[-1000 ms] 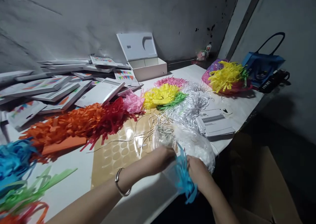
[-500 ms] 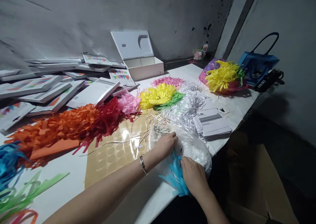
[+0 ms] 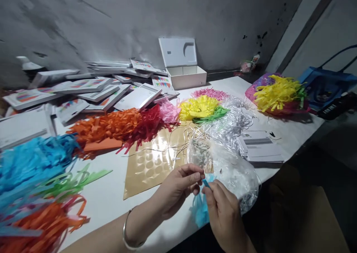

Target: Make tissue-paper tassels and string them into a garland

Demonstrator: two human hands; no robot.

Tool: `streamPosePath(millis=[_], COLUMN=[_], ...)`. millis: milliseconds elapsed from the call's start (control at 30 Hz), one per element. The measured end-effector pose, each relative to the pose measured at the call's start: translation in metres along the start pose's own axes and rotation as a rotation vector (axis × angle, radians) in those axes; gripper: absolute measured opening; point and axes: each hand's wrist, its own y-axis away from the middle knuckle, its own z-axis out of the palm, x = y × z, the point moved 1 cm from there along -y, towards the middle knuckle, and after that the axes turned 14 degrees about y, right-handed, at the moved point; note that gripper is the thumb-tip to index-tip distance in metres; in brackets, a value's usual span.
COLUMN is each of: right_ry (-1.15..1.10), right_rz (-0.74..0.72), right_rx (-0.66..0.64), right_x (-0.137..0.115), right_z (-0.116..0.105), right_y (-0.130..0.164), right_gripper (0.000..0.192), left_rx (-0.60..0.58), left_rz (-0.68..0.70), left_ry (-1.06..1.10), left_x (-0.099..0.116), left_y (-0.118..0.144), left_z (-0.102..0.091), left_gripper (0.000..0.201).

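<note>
Now our 2 hands, left hand (image 3: 178,184) and right hand (image 3: 220,204), pinch the blue tissue tassel (image 3: 201,204) at the counter's (image 3: 111,197) near edge, seemingly mid-twist; next calls for tightening its top.

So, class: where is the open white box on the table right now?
In the head view, the open white box stands at the table's far edge against the grey wall, right of the flat white packs, behind the yellow tassels.

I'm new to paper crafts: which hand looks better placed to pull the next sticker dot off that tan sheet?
Probably the left hand: it lies right at the near edge of the tan sticker sheet. The right hand sits farther off, pinching the blue tassel beside the clear bag.
</note>
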Motion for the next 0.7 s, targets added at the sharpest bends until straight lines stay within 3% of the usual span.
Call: streamPosePath(millis=[167, 433, 567, 700], right_ry=[-0.028, -0.024, -0.144, -0.196], right_rz=[-0.066, -0.376, -0.368, -0.336], right_rx=[-0.026, -0.139, -0.334, -0.368], right_x=[-0.031, -0.054, -0.06, -0.067], right_z=[0.021, 0.03, 0.03, 0.033], right_y=[-0.01, -0.015, -0.017, -0.016], right_gripper=[0.027, 0.025, 0.027, 0.026], left_rx=[0.074, 0.121, 0.093, 0.065], left_rz=[0.104, 0.301, 0.334, 0.402], left_ry=[0.193, 0.13, 0.073, 0.025], left_x=[0.003, 0.011, 0.012, 0.014], left_y=[0.033, 0.064, 0.076, 0.088], left_z=[-0.012, -0.042, -0.054, -0.058], left_gripper=[0.029, 0.025, 0.027, 0.023])
